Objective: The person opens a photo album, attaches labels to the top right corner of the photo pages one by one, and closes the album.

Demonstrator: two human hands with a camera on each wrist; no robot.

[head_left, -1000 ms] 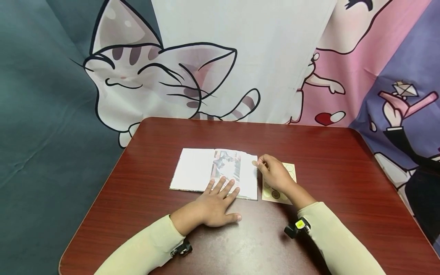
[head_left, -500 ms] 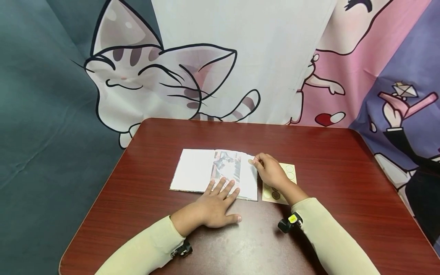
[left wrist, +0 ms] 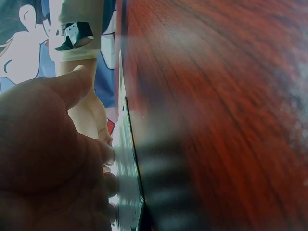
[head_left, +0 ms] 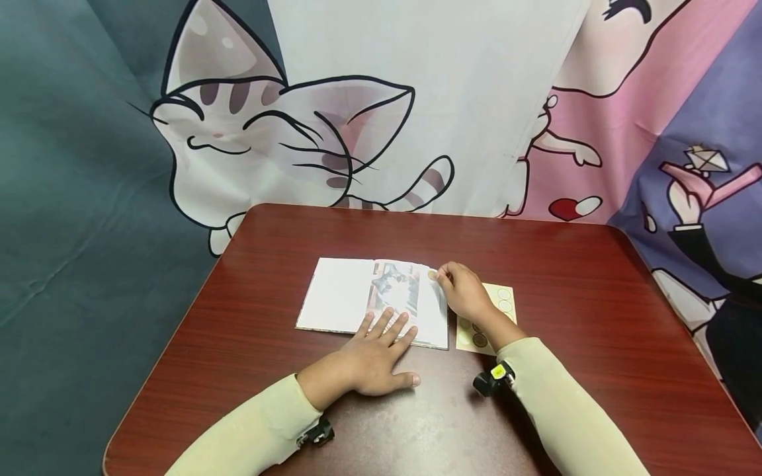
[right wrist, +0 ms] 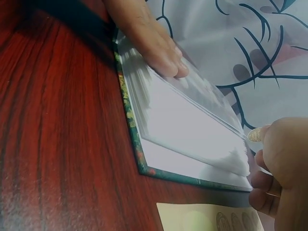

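Observation:
An open book (head_left: 339, 294) with white pages and a picture (head_left: 394, 285) on the right-hand page lies on the table. My left hand (head_left: 374, 363) rests on the book's lower edge, fingers spread and straight. At the top right corner of that page, my right hand (head_left: 467, 291) pinches a small round sticker (right wrist: 255, 134) between thumb and finger. Whether the sticker touches the page is unclear. Beside the book, partly under my right forearm, lies a pale yellow sticker sheet (head_left: 505, 301) with rows of circles. In the right wrist view, the book's cover (right wrist: 132, 120) shows a green patterned edge.
The reddish-brown wooden table (head_left: 238, 383) has rounded corners. Behind it hangs a curtain (head_left: 476, 99) with cartoon cats and figures. Each wrist wears a small black camera, such as the right wrist camera (head_left: 493, 380).
My right hand has moved slightly left with the round sticker, from the book's right edge to over the page's top corner. The left hand has stayed in place.

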